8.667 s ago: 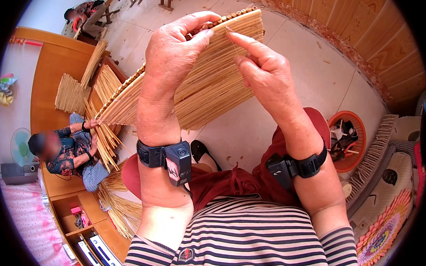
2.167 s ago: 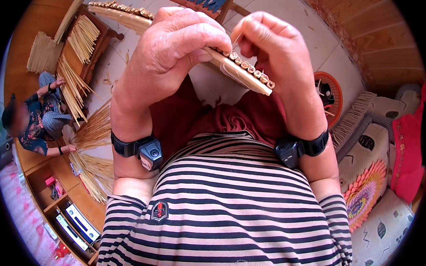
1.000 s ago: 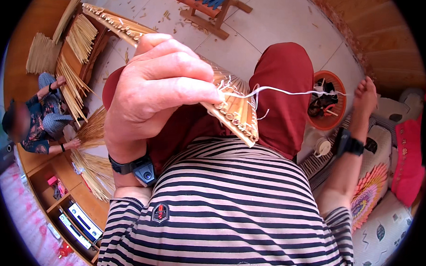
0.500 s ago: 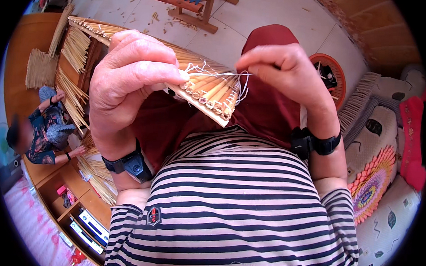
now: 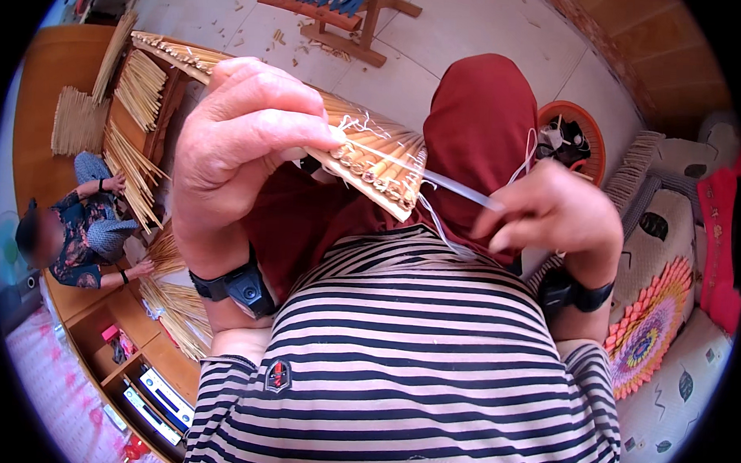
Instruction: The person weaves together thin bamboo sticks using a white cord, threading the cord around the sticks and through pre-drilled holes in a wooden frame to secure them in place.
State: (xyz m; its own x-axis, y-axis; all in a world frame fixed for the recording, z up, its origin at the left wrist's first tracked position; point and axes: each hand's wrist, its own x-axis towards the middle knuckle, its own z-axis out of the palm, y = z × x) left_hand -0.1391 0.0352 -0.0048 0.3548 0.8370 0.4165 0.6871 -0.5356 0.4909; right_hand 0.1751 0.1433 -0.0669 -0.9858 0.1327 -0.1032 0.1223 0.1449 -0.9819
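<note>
Since half a second back, the right hand (image 5: pixel 550 217) has dropped away from the mat's end and swung out to the right, so the thread now runs taut between them instead of bunching at the edge. Left hand (image 5: pixel 243 145) hasn't really budged.

So the reed mat (image 5: pixel 365 154) is this flat strip of pale yellow-tan stalks lashed side by side, held up in front of the chest over the red-trousered lap. You're looking at its cut end, where the hollow round stalk tips line up in a row, with loose white thread ends poking out around them. It slopes down to the right, and the far end runs off up-left behind the left hand.

Left hand's fingers are curled shut over the top of the mat, thumb pressed near the end. Right hand's fingers are pinched closed on the white thread (image 5: pixel 458 185), which leads straight back to the mat's end.

Off to the left another person (image 5: pixel 77 229) sits among loose reed bundles (image 5: pixel 133 141) on the floor, and an orange basket (image 5: pixel 578 137) sits beyond the knee.
</note>
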